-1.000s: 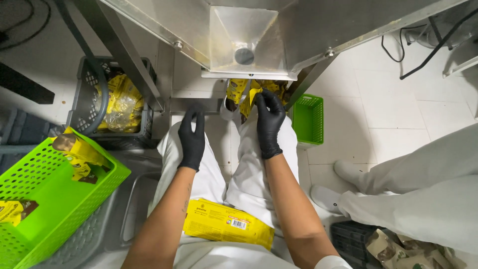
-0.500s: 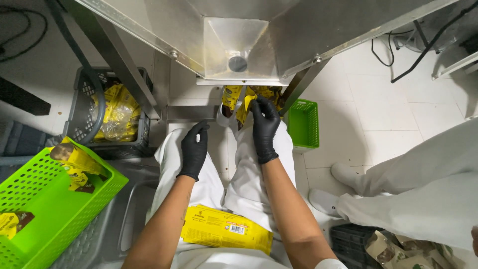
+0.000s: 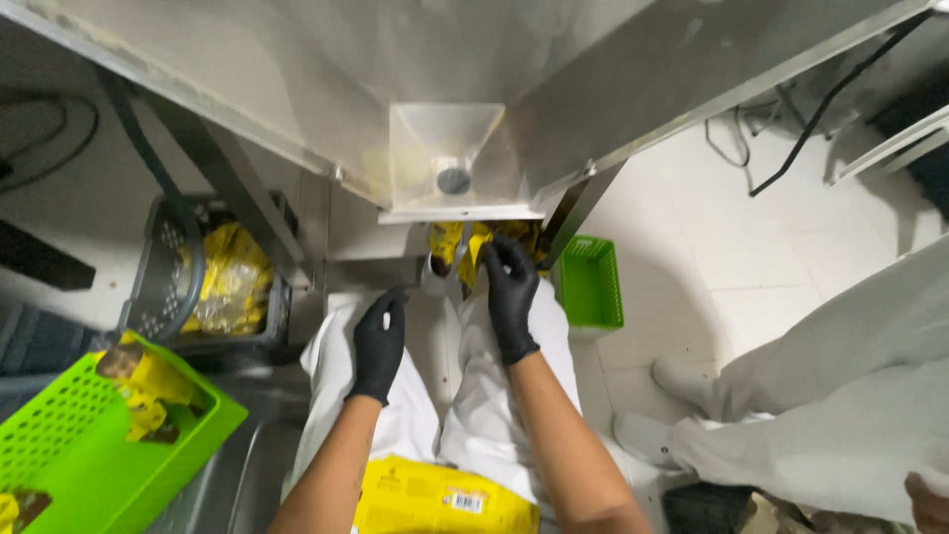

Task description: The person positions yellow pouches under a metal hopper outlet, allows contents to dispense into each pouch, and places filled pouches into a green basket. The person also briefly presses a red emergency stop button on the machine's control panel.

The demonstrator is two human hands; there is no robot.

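Under the metal funnel point(image 3: 455, 168), the right hand point(image 3: 511, 292) pinches a yellow packet point(image 3: 465, 242) hanging straight down. The left hand point(image 3: 379, 341) rests spread on the knee, farther from the packet, holding nothing.

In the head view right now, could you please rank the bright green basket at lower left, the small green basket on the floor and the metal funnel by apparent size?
1. bright green basket, though it is nearest the camera and partly cropped.
2. and 3. metal funnel and small green basket look about alike; I would not rank them.
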